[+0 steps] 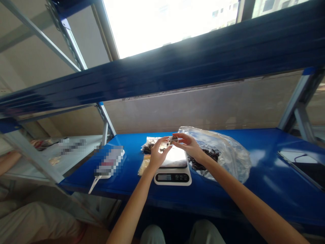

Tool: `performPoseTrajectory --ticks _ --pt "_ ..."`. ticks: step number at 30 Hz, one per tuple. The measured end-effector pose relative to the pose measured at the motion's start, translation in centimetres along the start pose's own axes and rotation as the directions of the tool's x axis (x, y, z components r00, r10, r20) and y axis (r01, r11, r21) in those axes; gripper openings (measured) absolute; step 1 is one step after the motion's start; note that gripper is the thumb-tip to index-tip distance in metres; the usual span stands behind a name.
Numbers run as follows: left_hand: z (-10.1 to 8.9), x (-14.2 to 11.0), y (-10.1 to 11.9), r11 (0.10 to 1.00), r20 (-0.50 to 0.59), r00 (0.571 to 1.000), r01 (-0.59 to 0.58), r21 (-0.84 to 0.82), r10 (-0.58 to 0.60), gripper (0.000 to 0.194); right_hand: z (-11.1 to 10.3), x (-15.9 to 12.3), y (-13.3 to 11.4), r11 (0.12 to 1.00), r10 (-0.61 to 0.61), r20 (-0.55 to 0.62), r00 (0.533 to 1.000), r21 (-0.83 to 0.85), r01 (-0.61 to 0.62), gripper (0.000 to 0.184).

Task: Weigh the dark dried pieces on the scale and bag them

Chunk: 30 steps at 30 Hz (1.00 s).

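Small dark piece is held up in the air just above a digital kitchen scale, pinched between the person's two hands, and too small and shaded to identify more exactly. The left hand and right hand meet around it, their fingertips pressed in from either side; exactly which fingers bear it cannot be told. Nearest the camera, the person's knees in pale trousers show below the edge of a blue metal shelf. On that shelf, the white digital kitchen scale sits directly under the hands, its display lit and its number too small to read. Just right of it, and touching the right forearm, lies a large clear plastic bag with dark pieces inside. Just left of the scale lie a bag of tan contents and, behind it, a bag of dark contents. Further left is a blurred white object with a white cable; at the far right lies a dark flat device. Off to the left, another person's bare forearm reaches toward a pale lower shelf. A blue crossbeam runs overhead, with a bright window beyond.
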<state>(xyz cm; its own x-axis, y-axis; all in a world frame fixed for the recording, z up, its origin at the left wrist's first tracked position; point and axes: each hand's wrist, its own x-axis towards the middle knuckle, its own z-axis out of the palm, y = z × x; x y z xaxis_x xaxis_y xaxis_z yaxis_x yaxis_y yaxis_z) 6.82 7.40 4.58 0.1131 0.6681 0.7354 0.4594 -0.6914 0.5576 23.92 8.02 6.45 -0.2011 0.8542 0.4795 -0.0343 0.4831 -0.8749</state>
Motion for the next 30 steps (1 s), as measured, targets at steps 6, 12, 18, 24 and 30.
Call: performPoseTrajectory --ticks 6,12,18,24,30 --pt "0.18 0.00 -0.50 0.998 0.060 0.997 -0.058 -0.004 0.058 0.029 0.09 -0.20 -0.33 1.000 0.008 0.037 0.999 0.009 -0.008 0.040" --pt "0.22 -0.01 -0.40 0.998 0.096 0.994 -0.046 -0.033 0.048 0.025 0.36 -0.33 -0.60 0.999 0.003 0.068 0.998 -0.038 0.000 0.037" --pt "0.23 0.01 -0.33 0.999 0.092 0.996 -0.016 -0.050 0.021 0.024 0.22 -0.32 -0.45 0.999 -0.004 0.073 0.997 -0.045 0.008 0.036" --pt "0.22 -0.04 0.02 0.999 0.083 0.997 -0.003 -0.040 0.006 0.025 0.11 -0.27 -0.16 0.999 -0.008 0.081 0.997 -0.033 0.011 0.035" --pt "0.12 0.01 0.41 0.999 0.075 0.997 0.003 -0.040 0.000 0.026 -0.03 -0.13 0.34 0.999 -0.011 0.078 0.997 -0.037 0.014 0.036"
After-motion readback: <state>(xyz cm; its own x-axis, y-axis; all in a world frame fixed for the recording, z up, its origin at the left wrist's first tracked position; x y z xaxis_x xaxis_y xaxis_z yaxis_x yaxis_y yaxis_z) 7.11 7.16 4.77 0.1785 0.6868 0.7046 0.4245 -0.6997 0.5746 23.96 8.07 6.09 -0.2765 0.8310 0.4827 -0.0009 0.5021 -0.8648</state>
